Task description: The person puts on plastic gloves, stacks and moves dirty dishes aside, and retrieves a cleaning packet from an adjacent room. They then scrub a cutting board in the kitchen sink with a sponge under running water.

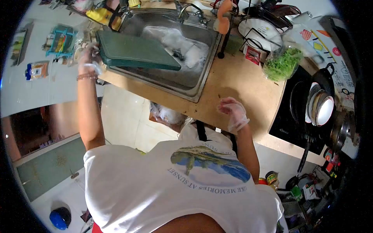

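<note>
A dark green cutting board (pixel 136 50) is held tilted over the left part of the metal sink (pixel 196 91). My left hand (pixel 89 58), in a clear plastic glove and with a bracelet at the wrist, grips the board at its left edge. Beneath and beyond the board, white suds (pixel 178 44) and wet items lie in the basin; the foam hides what they are. My right hand (pixel 233 111), also in a clear glove, hovers by the front edge of the wooden counter (pixel 241 83). Its fingers are loosely bent and no object shows in them.
A faucet (pixel 190 13) rises behind the sink. Right of it stand a dish rack (pixel 258 35) and a bag of leafy greens (pixel 283 64). The black cooktop (pixel 287 116) carries a pan with stacked bowls (pixel 322 108). A yellow bottle (pixel 101 17) lies at the back left.
</note>
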Motion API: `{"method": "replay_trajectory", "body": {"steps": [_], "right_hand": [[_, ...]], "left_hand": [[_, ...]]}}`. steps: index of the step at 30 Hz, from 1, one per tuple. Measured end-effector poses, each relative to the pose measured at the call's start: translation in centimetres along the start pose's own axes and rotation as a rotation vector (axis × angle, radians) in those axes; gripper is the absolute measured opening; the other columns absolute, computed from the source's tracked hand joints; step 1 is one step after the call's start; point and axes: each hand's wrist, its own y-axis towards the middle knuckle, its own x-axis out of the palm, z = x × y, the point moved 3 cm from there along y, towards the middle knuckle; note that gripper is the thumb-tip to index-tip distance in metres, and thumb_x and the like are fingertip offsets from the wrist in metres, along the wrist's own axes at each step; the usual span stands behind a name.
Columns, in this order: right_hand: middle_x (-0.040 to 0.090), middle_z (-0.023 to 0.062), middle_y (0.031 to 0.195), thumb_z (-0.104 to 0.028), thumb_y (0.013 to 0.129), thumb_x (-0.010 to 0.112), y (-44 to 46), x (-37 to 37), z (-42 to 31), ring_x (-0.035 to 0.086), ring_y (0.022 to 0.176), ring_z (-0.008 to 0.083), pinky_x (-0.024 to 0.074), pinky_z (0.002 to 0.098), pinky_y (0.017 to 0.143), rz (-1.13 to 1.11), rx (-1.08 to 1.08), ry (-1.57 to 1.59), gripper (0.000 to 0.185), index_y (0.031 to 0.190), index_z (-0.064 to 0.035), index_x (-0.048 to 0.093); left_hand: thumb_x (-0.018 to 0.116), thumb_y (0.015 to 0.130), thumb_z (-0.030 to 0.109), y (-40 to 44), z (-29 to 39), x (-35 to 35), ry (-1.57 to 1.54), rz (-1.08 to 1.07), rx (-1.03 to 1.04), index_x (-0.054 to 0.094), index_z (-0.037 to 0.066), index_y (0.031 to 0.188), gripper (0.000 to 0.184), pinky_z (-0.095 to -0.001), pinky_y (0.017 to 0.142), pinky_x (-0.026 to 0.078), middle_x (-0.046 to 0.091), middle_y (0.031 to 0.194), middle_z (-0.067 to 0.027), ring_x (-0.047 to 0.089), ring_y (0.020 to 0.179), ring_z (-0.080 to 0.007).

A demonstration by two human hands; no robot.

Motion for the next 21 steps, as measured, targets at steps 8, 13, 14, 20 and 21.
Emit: {"method": "replay_trajectory", "body": {"steps": [8, 13, 14, 20, 21], "right_hand": [[0.059, 0.0059, 0.087, -0.006, 0.076, 0.056, -1.4, 0.1, -1.3, 0.058, 0.084, 0.0169, 0.0487, 0.0294, 0.072, 0.136, 0.052, 0.026, 0.015, 0.091, -0.0042, 0.06], [0.058, 0.0066, 0.09, -0.005, 0.079, 0.054, -0.7, -2.2, 1.8, 0.058, 0.085, 0.0194, 0.0495, 0.0342, 0.076, -0.004, -0.121, 0.171, 0.01, 0.088, -0.0046, 0.058], [0.058, 0.0065, 0.09, -0.005, 0.078, 0.054, -1.2, -2.4, 1.3, 0.058, 0.084, 0.0193, 0.0494, 0.034, 0.076, 0.002, -0.164, 0.063, 0.01, 0.088, -0.005, 0.058], [0.059, 0.0045, 0.086, -0.002, 0.077, 0.054, -2.5, -2.8, 0.7, 0.057, 0.074, 0.0169, 0.0506, 0.0319, 0.068, 0.047, -0.053, 0.306, 0.006, 0.08, -0.0049, 0.058], [0.059, 0.0046, 0.085, -0.002, 0.076, 0.054, -2.7, -2.7, 0.6, 0.057, 0.074, 0.0167, 0.0503, 0.0319, 0.068, 0.071, -0.055, 0.281, 0.006, 0.08, -0.0049, 0.058]], "left_hand": [[0.049, 0.087, 0.035, -2.2, -11.7, 0.2, 0.032, 0.067, -0.11, 0.042, 0.007, 0.124, 0.047, -0.0379, 0.086, 0.04, 0.051, 0.118, -0.0094, 0.048, 0.104, -0.0252], [0.047, 0.086, 0.034, 1.6, -20.5, -5.8, -0.159, 0.07, -0.301, 0.049, 0.007, 0.115, 0.039, -0.0336, 0.077, 0.042, 0.055, 0.108, -0.0074, 0.052, 0.093, -0.0203], [0.047, 0.086, 0.033, 1.8, -21.9, -6.6, -0.196, 0.093, -0.34, 0.05, 0.007, 0.113, 0.038, -0.0328, 0.075, 0.042, 0.056, 0.106, -0.007, 0.052, 0.091, -0.0193], [0.045, 0.085, 0.029, 5.9, -34.6, -15.2, 0.119, 0.13, -0.486, 0.054, 0.01, 0.107, 0.031, -0.0293, 0.071, 0.038, 0.056, 0.098, -0.0031, 0.05, 0.085, -0.0169], [0.047, 0.084, 0.029, 4.3, -34.1, -14.1, 0.178, 0.067, -0.475, 0.054, 0.01, 0.102, 0.027, -0.0287, 0.067, 0.038, 0.055, 0.093, -0.0031, 0.05, 0.08, -0.0163]]}}
